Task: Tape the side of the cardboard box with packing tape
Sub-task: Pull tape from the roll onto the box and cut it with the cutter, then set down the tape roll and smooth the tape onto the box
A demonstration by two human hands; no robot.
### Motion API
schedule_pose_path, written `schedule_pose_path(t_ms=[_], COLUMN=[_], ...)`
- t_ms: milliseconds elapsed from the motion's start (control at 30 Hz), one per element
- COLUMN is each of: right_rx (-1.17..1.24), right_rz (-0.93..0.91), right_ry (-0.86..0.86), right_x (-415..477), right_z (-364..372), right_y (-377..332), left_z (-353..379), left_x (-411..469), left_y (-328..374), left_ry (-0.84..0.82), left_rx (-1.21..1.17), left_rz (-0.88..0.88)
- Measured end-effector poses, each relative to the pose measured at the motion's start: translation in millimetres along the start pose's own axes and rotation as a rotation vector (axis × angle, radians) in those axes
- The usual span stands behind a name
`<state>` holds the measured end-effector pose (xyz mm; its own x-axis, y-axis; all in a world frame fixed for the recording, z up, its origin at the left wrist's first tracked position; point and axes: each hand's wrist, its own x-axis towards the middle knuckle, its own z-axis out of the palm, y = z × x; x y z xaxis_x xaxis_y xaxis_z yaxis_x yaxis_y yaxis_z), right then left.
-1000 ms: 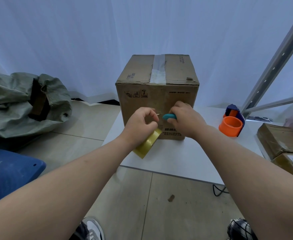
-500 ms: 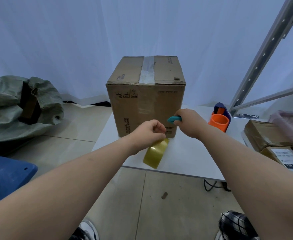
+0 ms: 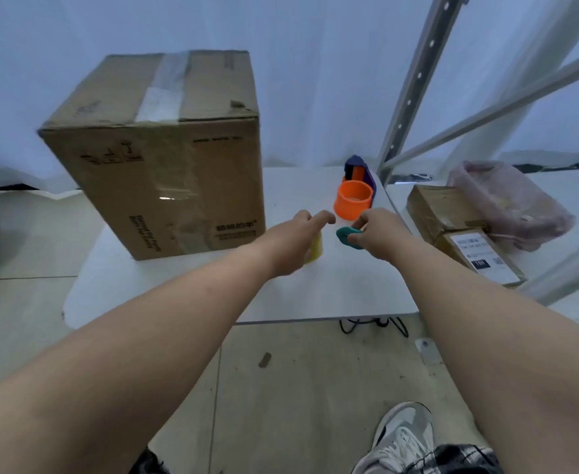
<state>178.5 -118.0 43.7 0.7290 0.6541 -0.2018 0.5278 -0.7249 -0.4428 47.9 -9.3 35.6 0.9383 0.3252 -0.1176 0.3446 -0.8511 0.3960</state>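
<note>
A tall cardboard box [image 3: 165,172] stands on the left of the white table [image 3: 315,295]. Old tape crosses its top, and a shiny clear strip [image 3: 171,196] runs down its near side. My left hand [image 3: 295,234] is to the right of the box, over a yellowish tape roll [image 3: 315,249] that is mostly hidden under the palm. Its thumb and index finger stick out forward. My right hand [image 3: 380,234] pinches a small teal cutter [image 3: 346,236] just beside the left hand. Neither hand touches the box.
An orange and purple tape dispenser [image 3: 354,200] sits just beyond my hands. Two smaller cartons [image 3: 452,213] and a pink plastic bag [image 3: 507,200] lie at the right, behind a grey metal rack post [image 3: 414,83]. A cable [image 3: 367,325] hangs under the table edge.
Both hands have drawn away from the box's near side and moved right, taking the tape roll and the teal cutter with them. The view has swung right and the box now sits at the left.
</note>
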Motion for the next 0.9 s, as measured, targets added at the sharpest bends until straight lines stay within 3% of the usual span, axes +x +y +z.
schedule_pose_path(t_ms=[433,600,767,900], right_rx=[0.064,-0.068,0.035,0.077], right_rz=[0.181,0.083,-0.074,-0.205], right_ry=[-0.054,0.022,0.172,0.176], right_x=[24,24,15,1], right_z=[20,12,2,5], right_y=[40,26,-16,-60], left_z=[37,22,-4,-28], left_x=[41,34,-2,-40], left_y=[-17,-15,-25,-42], left_ry=[0.1,0.187,0.254,0.298], left_rx=[0.22,0.212,0.075,-0.055], left_rz=[0.096,0.13,0.058,-0.047])
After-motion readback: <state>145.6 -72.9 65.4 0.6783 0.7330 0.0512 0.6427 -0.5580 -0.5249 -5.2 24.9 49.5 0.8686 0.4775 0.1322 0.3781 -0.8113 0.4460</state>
